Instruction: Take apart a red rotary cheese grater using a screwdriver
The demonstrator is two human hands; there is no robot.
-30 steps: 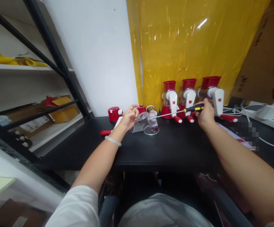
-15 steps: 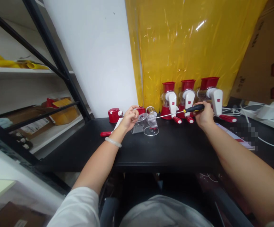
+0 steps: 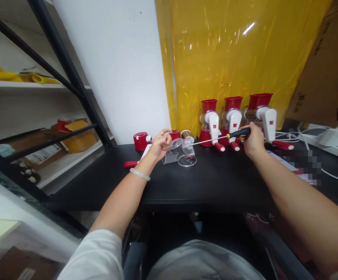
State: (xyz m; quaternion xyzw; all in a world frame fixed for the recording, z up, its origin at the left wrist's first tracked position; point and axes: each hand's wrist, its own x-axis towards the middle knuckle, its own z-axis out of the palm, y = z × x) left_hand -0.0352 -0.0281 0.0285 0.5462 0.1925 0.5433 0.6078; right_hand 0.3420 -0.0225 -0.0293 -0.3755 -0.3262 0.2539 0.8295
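Note:
My right hand point(image 3: 254, 140) is wrapped round the black and yellow handle of a screwdriver point(image 3: 239, 133). The shaft points left, and its tip is at or close to a clear plastic grater body point(image 3: 188, 149) lying on the desk; I cannot tell whether they touch. My left hand point(image 3: 161, 144) has its fingers curled in beside the clear part, and what they hold, if anything, does not show. Around it are a red base point(image 3: 140, 141), a metal grater drum point(image 3: 187, 135), a red part point(image 3: 174, 135) half hidden behind the hand, and a red crank handle point(image 3: 131, 164).
Three assembled red and white rotary graters point(image 3: 234, 120) stand along the back. White cables point(image 3: 303, 136) and a power strip point(image 3: 337, 136) lie at the right, near a flat printed sheet point(image 3: 288, 165). A shelf rack point(image 3: 81, 101) borders the black desk point(image 3: 169, 186) on the left.
Both hands and the screwdriver stay almost where they were. The view has shifted very slightly.

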